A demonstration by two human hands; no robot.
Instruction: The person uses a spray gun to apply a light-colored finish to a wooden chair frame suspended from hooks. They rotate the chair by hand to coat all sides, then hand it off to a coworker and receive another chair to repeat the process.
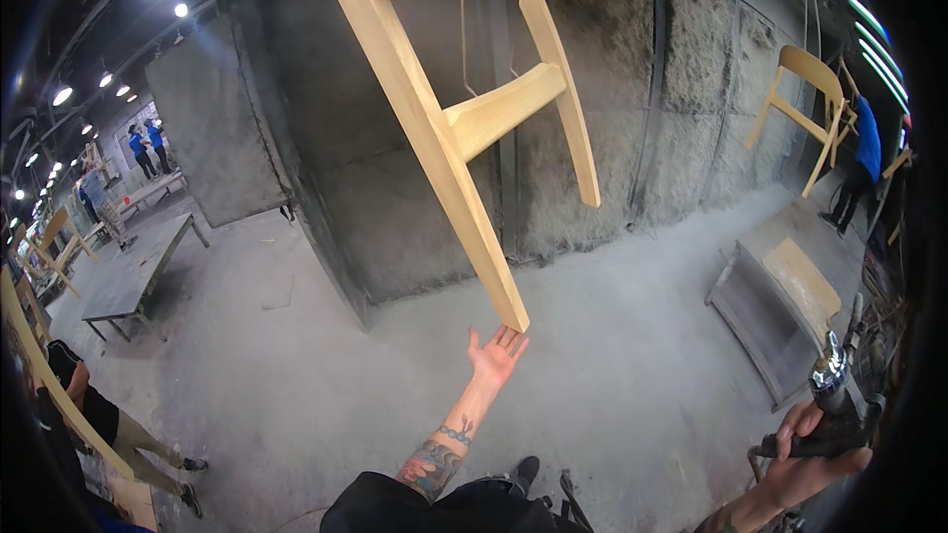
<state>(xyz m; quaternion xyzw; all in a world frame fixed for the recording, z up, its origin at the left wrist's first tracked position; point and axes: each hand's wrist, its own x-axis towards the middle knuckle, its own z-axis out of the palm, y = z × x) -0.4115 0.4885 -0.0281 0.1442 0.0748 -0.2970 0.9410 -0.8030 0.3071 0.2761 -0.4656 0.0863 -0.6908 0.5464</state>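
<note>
A light wood chair frame (425,109) hangs in front of me, its backrest rail at the top and a cross rail between the legs. My left hand (497,355) reaches up with the palm showing and fingers spread. Its fingertips touch the lower end of the nearest leg (494,257). At the lower right, my right hand (800,454) is wrapped round the black handle of a spray gun (839,400), which has a shiny, foil-like part at its upper end. The trigger is hard to make out.
A dusty booth wall (583,128) stands behind the chair. To the right are a grey stand (750,306) with a wooden panel (805,286), another hanging chair (805,99) and a person in blue (867,148). On the left are a low table (138,271) and a person (99,405).
</note>
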